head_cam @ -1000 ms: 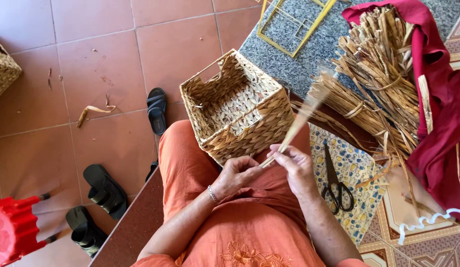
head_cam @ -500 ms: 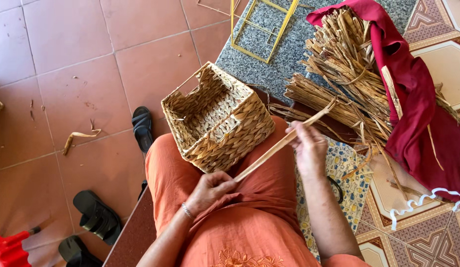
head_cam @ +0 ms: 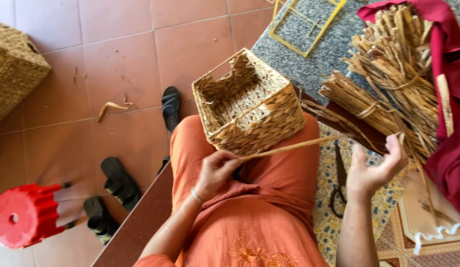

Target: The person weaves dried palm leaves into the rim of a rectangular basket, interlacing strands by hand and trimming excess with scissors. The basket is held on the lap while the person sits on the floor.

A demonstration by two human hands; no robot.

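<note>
A rectangular woven straw basket rests on my knees, over orange trousers. My left hand pinches the near end of a long dried straw strand just below the basket's front wall. The strand runs to the right toward my right hand, which is spread open with fingers apart beside the far end, touching the tied bundles of dried straw. Whether the right fingers touch the strand I cannot tell.
Black scissors lie on a patterned mat under my right hand. A dark red cloth wraps the straw. A yellow wire frame lies on grey stone. A red stool, black sandals and another woven basket stand at left.
My right hand slid out along the strand to the right and opened near the straw bundles. My left hand stayed pinched on the strand's near end. The view shifted.
</note>
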